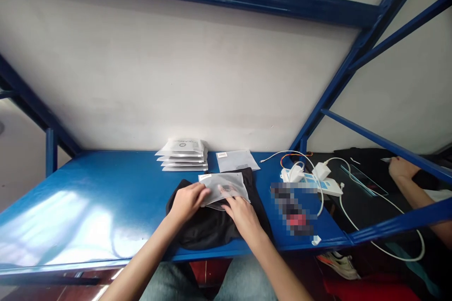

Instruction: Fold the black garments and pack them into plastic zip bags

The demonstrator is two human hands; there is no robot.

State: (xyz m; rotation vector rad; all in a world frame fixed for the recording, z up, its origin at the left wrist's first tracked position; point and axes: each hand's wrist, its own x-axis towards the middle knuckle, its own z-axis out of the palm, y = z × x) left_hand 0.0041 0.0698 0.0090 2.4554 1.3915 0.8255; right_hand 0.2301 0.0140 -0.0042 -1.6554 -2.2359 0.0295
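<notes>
A translucent plastic bag with a small white label lies on folded black cloth. My left hand is closed on the bag's left edge, thumb and fingers against the plastic. At the near edge, my right hand has its fingers at the bag's mouth, some of them showing faintly through the film, while the thumb stays lower and outside. Whether the bag holds anything is hard to make out. Beyond it, a second flat translucent bag with a label lies near the wall.
Left of that bag rises a stack of packed plastic bags. On the right sit a white power strip with chargers and cables and a blurred-out object. Blue metal bars frame the blue table. Another person's arm reaches in beyond.
</notes>
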